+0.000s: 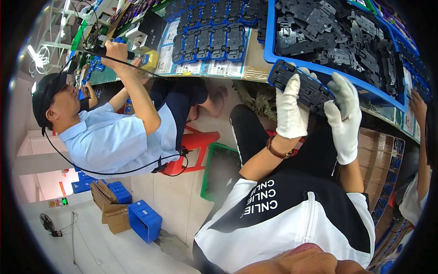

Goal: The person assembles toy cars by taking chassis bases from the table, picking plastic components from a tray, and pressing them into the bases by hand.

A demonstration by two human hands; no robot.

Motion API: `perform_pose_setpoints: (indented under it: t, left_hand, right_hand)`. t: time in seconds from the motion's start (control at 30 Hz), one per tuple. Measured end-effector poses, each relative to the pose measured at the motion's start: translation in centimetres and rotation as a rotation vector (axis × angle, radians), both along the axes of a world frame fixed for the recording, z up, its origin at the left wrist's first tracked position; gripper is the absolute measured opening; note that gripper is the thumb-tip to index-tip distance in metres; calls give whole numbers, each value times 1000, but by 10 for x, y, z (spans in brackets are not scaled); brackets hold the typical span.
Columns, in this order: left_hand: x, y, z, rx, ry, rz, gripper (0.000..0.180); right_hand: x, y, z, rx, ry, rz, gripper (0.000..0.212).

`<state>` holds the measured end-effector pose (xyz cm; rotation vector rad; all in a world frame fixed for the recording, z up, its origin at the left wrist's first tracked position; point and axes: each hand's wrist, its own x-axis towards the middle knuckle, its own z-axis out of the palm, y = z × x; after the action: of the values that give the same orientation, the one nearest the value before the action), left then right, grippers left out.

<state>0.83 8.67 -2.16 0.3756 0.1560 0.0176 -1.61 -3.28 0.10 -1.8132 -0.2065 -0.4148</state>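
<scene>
A toy car [306, 87] is held above my lap, its black underside turned up and blue showing along its edge. My left hand [290, 112], in a white glove, grips it near the middle, thumb across the underside. At the car's right end is my right hand [345, 119], also gloved, with thumb and fingers bent around that end. Just beyond my hands, a blue bin [315, 67] on the table is heaped with loose black plastic chassis parts [319, 27]. Left of the bin, similar blue-and-black cars [210, 42] lie in rows, undersides up.
On the left a co-worker [114, 132] sits on a red stool [195, 148], holding a dark tool with a cable. A green crate [213, 173] stands on the floor between us. Another person's arm [419, 112] reaches in at the far right, near a cardboard carton [372, 155].
</scene>
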Motion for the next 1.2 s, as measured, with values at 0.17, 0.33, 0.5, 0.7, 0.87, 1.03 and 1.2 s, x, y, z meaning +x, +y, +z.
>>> perform_pose_setpoints:
  t: [0.17, 0.33, 0.5, 0.7, 0.87, 1.03, 1.2]
  left_hand:
    - [-8, -7, 2, 164, -33, 29, 31]
    - [-6, -7, 3, 237, -73, 89, 29]
    - [-11, 2, 3, 314, -55, 107, 31]
    - [-12, 20, -19, 592, 45, 90, 69]
    - [54, 154, 7, 826, 175, 569, 57]
    - [208, 287, 5, 1273, 121, 567, 59]
    - [318, 422, -34, 2151, 292, 579, 52]
  right_hand:
    - [-3, -4, -4, 529, 489, 250, 50]
    - [-1, -1, -4, 487, 423, 246, 49]
    - [-2, 10, -12, 536, 420, 277, 47]
    - [-6, 28, -22, 249, 386, 148, 60]
    - [-2, 24, -22, -196, 36, 301, 52]
    - [-17, -42, -38, -333, 113, -19, 27]
    - [-34, -115, -44, -351, 125, -244, 23]
